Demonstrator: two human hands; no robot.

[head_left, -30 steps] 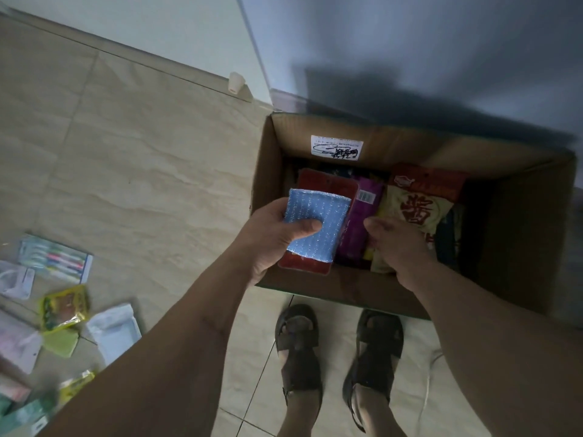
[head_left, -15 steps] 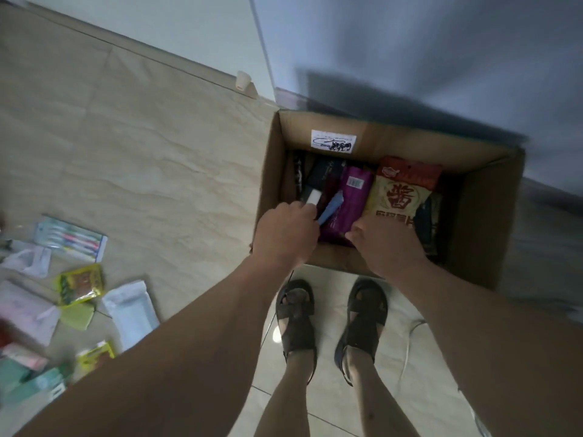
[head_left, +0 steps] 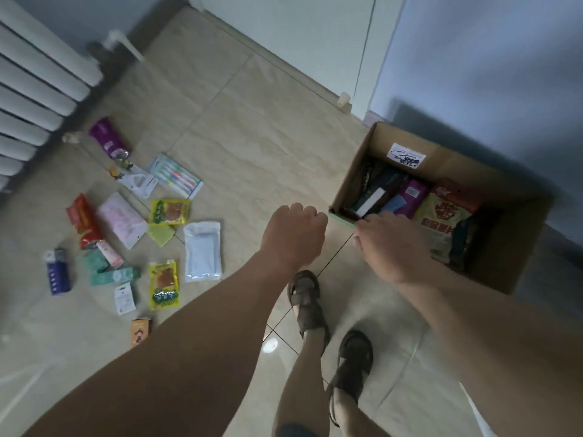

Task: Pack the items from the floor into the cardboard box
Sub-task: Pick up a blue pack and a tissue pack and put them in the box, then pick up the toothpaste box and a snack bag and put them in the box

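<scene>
With the left hand point(head_left: 293, 238) curled and holding nothing, reach toward 9 o'clock for the white pouch point(head_left: 202, 251), the nearest item, over bare tile. The right hand point(head_left: 389, 247) rests at the near rim of the cardboard box point(head_left: 441, 159) at 2 o'clock; whether it grips the rim cannot be told. Beyond, remaining packets point(head_left: 170, 211) lie well clear of the radiator point(head_left: 34, 99) at 10 o'clock.

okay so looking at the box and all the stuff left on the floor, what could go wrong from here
1. The cardboard box already looks crowded with upright packets like the chip bag; the many items left may not all fit, or may crush it.
2. The loose packets on the floor, such as the white pouch, lie near the sandalled feet; stepping towards them could mean a slip.
3. The toothbrush pack is long and may need to go in tilted.
</scene>
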